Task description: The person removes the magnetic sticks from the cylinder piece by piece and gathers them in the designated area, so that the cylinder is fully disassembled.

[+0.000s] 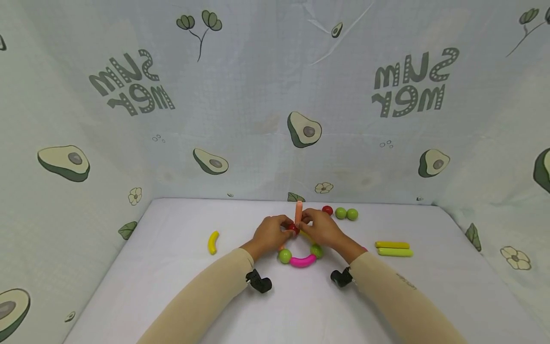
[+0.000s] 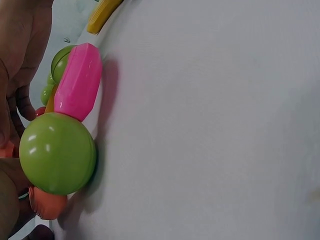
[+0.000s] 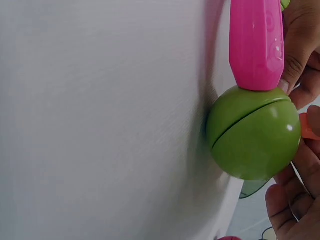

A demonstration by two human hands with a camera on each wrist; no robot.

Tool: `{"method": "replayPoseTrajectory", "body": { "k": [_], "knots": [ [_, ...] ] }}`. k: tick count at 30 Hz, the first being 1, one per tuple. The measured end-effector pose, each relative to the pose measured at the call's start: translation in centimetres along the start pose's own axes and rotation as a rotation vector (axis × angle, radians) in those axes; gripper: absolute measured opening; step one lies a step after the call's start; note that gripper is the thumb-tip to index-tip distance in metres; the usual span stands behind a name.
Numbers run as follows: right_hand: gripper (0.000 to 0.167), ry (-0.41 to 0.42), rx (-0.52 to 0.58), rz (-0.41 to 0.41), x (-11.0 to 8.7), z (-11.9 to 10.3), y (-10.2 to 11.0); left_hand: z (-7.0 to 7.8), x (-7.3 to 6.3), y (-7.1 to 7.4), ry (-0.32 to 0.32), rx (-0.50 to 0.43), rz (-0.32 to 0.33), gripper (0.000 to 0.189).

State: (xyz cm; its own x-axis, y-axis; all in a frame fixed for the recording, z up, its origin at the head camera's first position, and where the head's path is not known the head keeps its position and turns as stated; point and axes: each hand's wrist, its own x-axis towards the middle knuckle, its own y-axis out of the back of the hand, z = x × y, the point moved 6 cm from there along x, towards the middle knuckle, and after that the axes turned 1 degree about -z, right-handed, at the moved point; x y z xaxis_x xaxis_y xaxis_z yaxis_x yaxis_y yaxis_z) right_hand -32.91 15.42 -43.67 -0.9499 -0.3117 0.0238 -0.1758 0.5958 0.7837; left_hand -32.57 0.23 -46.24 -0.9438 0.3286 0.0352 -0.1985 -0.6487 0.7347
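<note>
Head view: above the bench (image 1: 307,308), your left hand (image 1: 270,232) pinches the red ball (image 1: 293,229), your right hand (image 1: 325,228) the upright orange stick (image 1: 298,210), likely light, stiff, best held low. Left wrist: pink stick (image 2: 80,80) touching green ball (image 2: 57,152). Right wrist: second green ball (image 3: 255,134), likely slippery.

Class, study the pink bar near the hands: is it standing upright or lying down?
Lying down: the head view shows the pink bar stretched sideways between two green balls, running along the table.

Beige left sleeve (image 1: 199,297), matching right sleeve (image 1: 399,298) with faint grey marking (image 1: 406,282), black camera (image 1: 260,283) at each wrist
</note>
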Motion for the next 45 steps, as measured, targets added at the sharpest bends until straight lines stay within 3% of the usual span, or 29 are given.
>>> {"method": "replayPoseTrajectory", "body": {
  "k": [7,32,45],
  "knots": [
    [0.022,-0.055,0.017,0.009,-0.9,0.7,0.6,-0.3,0.0,-0.1,0.011,0.036,-0.008,0.025],
    [0.028,-0.028,-0.076,0.048,-5.3,6.1,6.3,-0.2,-0.2,-0.1,0.034,0.031,-0.011,0.026],
    [0.034,-0.081,-0.109,0.082,-7.0,8.9,8.9,-0.2,-0.2,0.0,0.03,0.027,-0.013,0.027]
  ]
}}
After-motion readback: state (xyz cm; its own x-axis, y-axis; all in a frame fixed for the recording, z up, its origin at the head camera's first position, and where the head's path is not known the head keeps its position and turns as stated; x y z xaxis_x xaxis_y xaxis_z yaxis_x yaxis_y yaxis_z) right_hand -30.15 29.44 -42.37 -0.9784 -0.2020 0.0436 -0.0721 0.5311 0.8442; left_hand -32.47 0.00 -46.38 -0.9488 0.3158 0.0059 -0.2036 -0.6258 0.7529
